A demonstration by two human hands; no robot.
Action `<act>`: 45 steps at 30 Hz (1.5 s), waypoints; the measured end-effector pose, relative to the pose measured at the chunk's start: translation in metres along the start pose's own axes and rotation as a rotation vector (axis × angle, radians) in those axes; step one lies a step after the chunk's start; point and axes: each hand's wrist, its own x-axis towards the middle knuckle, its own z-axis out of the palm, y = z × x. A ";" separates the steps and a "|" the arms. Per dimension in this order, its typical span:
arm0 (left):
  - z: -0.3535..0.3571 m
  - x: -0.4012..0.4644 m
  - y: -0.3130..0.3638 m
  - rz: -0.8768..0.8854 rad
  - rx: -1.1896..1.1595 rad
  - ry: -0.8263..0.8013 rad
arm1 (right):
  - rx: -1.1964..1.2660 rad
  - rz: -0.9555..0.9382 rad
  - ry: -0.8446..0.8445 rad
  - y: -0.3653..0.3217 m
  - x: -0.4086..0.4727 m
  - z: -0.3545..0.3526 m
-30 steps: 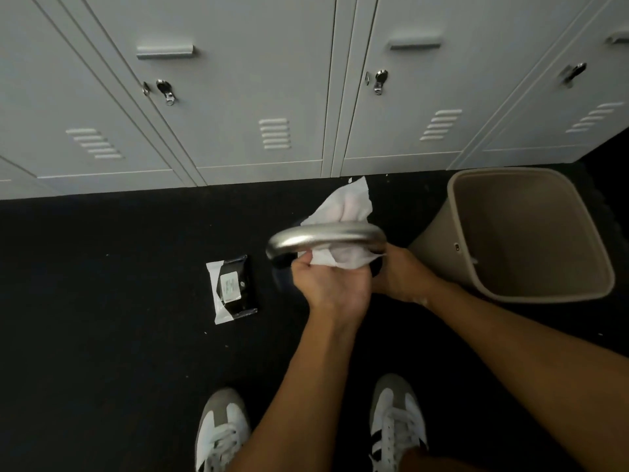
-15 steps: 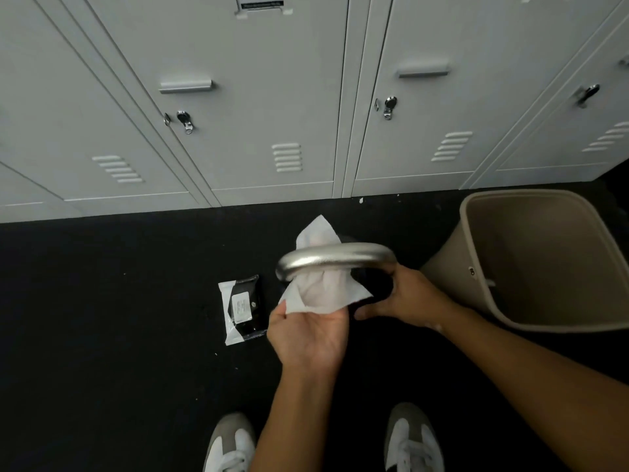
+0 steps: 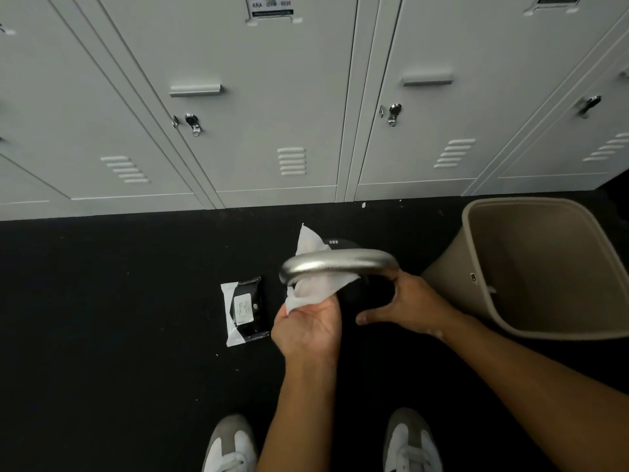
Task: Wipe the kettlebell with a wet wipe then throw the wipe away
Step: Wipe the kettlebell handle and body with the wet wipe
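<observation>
A black kettlebell stands on the dark floor, its silver handle arching across the middle of the view; the black body is hard to make out against the floor. My left hand grips a white wet wipe that runs up under and behind the handle. My right hand rests against the right side of the kettlebell, its fingers at the handle's right end and thumb spread below. A beige bin stands empty just to the right.
A black and white pack of wipes lies on the floor left of the kettlebell. A row of grey lockers lines the far side. My two shoes show at the bottom edge.
My left hand has slid back from the handle toward me, drawing the wipe down through it. My right hand's thumb has spread away from the kettlebell. The view has tilted up.
</observation>
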 end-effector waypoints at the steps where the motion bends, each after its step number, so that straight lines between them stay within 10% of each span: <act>1: -0.006 -0.003 0.003 0.004 0.010 0.014 | 0.001 0.004 -0.009 0.000 0.000 0.000; 20: 0.000 -0.002 0.012 0.026 -0.020 0.076 | -0.012 -0.005 -0.005 0.001 -0.001 0.000; 45: 0.002 -0.014 -0.061 0.166 0.655 -0.157 | 0.014 -0.075 -0.001 0.009 -0.002 -0.001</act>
